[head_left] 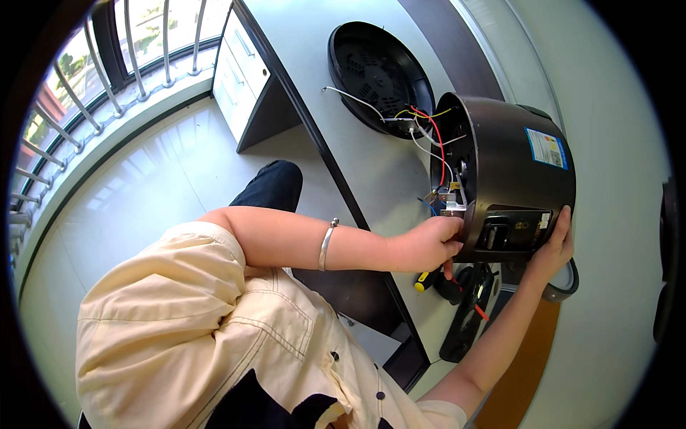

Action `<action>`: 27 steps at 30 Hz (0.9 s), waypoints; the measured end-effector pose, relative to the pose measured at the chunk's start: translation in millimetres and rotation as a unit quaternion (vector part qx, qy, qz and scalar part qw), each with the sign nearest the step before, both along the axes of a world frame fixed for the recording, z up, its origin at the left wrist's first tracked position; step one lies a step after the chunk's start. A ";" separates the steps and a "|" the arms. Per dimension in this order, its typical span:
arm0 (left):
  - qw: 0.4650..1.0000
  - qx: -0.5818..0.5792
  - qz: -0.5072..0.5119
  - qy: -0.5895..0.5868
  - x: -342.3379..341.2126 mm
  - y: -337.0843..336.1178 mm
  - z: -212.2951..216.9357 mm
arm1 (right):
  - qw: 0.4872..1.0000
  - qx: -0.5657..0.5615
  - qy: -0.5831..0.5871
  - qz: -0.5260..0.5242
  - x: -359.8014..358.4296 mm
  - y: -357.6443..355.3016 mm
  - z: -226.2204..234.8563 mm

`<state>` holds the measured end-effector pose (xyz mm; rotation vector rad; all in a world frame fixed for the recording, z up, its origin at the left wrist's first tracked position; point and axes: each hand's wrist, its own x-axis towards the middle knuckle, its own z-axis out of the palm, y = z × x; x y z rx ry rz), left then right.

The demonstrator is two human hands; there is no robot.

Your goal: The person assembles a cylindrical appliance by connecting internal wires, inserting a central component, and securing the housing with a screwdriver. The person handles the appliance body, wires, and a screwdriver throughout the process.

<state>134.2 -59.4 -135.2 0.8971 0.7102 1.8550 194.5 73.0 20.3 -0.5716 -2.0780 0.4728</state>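
A dark brown rice cooker body (493, 171) lies on its side on the table, its open underside turned to the left. Wires in red, white, yellow and blue and metal brackets (451, 200) show inside that opening. My left hand (429, 245) has its fingers curled at the lower rim of the opening; the fingertips are partly hidden. With my right hand (554, 250) I hold the other end, by the control panel (513, 230). A round black vented base cover (382, 75) lies beyond it, with white wires running to the cooker.
Near my hands lie a yellow-and-black screwdriver (423, 281), a long glossy black part (461, 332) and a grey-rimmed part (564, 284), partly hidden by my wrist. The table's dark edge (336, 171) runs beside my left arm. A white drawer cabinet (239, 64) stands at the upper left.
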 end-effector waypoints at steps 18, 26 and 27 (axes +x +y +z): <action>0.987 0.031 -0.069 -0.143 -8.0 -7.8 -15.6 | 0.985 0.163 -0.057 0.003 -9.0 -15.3 -6.0; 0.989 0.004 -0.040 -0.139 -17.1 -19.4 -16.8 | 0.971 0.223 -0.078 0.036 -6.2 -23.8 -14.1; 0.988 -0.002 -0.036 -0.147 -17.5 -19.4 -17.6 | 0.968 0.233 -0.080 0.040 -7.1 -25.6 -14.5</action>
